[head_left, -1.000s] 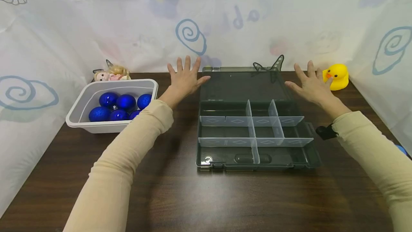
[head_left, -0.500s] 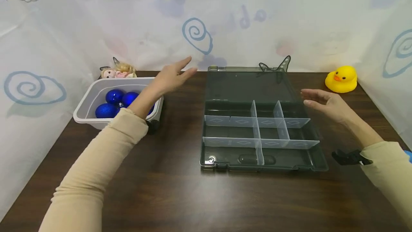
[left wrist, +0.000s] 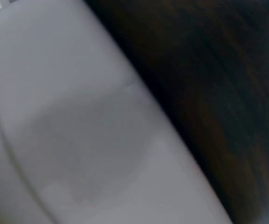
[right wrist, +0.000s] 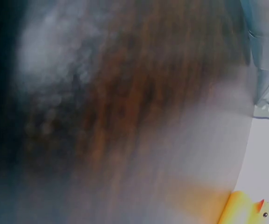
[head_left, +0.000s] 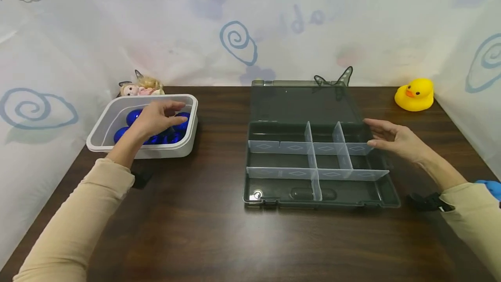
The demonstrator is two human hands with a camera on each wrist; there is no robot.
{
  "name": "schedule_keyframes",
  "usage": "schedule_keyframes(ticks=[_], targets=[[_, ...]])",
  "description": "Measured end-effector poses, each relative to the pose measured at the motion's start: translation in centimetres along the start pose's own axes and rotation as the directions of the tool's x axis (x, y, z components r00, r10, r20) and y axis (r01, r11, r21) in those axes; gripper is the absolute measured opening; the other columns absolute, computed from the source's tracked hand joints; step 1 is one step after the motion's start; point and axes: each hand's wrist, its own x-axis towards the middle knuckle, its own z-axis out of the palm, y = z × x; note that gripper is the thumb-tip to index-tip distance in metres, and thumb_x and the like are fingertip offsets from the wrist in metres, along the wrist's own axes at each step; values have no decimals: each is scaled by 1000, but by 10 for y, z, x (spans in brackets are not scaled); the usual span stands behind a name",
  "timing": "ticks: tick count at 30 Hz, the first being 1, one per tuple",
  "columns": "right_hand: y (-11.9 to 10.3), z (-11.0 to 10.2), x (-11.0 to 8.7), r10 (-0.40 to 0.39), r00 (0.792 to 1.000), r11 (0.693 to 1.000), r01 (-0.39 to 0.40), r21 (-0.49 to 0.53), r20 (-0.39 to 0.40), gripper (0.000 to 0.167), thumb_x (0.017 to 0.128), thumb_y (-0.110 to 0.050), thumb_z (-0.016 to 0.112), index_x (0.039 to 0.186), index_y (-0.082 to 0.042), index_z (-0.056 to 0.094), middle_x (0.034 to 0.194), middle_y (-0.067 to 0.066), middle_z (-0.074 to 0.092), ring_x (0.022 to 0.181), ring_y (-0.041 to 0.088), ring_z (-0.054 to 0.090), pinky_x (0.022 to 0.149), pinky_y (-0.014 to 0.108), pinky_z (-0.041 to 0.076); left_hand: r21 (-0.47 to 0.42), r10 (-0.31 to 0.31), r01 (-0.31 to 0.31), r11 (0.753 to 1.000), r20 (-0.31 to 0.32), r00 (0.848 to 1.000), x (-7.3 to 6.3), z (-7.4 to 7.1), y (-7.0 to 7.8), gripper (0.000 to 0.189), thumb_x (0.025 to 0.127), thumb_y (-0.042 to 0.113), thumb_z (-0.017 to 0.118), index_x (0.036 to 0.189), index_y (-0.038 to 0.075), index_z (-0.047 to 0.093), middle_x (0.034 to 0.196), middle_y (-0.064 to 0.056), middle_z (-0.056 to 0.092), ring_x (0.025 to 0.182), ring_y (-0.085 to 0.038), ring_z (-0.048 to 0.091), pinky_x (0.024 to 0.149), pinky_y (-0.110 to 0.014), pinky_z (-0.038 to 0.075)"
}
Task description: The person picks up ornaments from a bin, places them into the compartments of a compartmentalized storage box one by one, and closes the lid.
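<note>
My left hand [head_left: 153, 119] is over the white plastic tub [head_left: 172, 153], its fingers loosely bent and thumb apart. Below it lie several shiny blue baubles [head_left: 133, 117], some hidden by the hand; whether it touches one I cannot tell. The left wrist view has only the tub's wall [left wrist: 78, 140] and dark table. At the right side of a grey see-through divider box [head_left: 278, 189], my right hand [head_left: 399, 142] has its fingers and thumb near the side wall, holding nothing visible. The box's lid [head_left: 305, 103] lies back, and clear dividers [head_left: 282, 147] split the inside.
A yellow rubber duck [head_left: 415, 95] sits at the back right, also a duck [right wrist: 239, 210] low in the right wrist view. Small dolls [head_left: 141, 88] lie behind the tub. A printed white cloth [head_left: 188, 42] closes off the back of the dark wooden table [head_left: 203, 229].
My left hand has gone from raised beside the box's lid, left and down over the tub. My right hand has come down from near the duck to the box's right side.
</note>
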Motion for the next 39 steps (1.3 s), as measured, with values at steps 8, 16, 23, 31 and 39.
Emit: schedule_keyframes(ticks=[8, 16, 23, 31, 39], targets=[[-3, 7, 8, -18, 1000, 999, 19, 32, -18, 61, 88, 0, 62, 142, 2, 34, 135, -17, 42, 114, -15, 43, 89, 3, 38, 166, -47, 45, 985, 7, 999, 2, 7, -17, 57, 87, 22, 67, 138, 6, 46, 138, -28, 43, 126, -47, 37, 103, -62, 25], [-5, 8, 9, -22, 1000, 999, 23, 28, -22, 60, 88, -1, 62, 141, 3, 35, 135, -16, 42, 114, -15, 42, 89, 3, 38, 169, -42, 48, 984, -43, 998, -3, 0, -14, 64, 88, 27, 66, 141, 3, 41, 133, -33, 44, 119, -50, 42, 100, -62, 30], [-4, 5, 2, 11, 999, 1000, -11, 20, -40, 60, 89, -2, 62, 142, 0, 35, 134, -18, 42, 113, -15, 42, 88, 3, 38, 98, 12, 7, 995, -195, 981, -7, -12, 14, 61, 88, 24, 67, 140, 2, 43, 133, -30, 47, 119, -46, 47, 97, -58, 38], [-1, 8, -4, 21, 999, 1000, -20, 18, -47, 59, 89, -2, 62, 142, 1, 36, 136, -15, 42, 112, -15, 42, 88, 2, 38, -106, 40, -79, 991, -333, 942, -4, -4, 51, 60, 87, 30, 68, 138, 6, 46, 134, -21, 49, 119, -37, 51, 91, -46, 47], [-7, 9, 4, 41, 998, 999, -43, -27, -48, 59, 89, -7, 64, 142, -2, 37, 145, 14, 37, 111, -15, 42, 88, 2, 37, -438, 114, -147, 887, -100, 988, 25, 44, 117, 56, 88, 20, 67, 135, 4, 39, 137, -17, 46, 122, -29, 49, 93, -43, 48]])
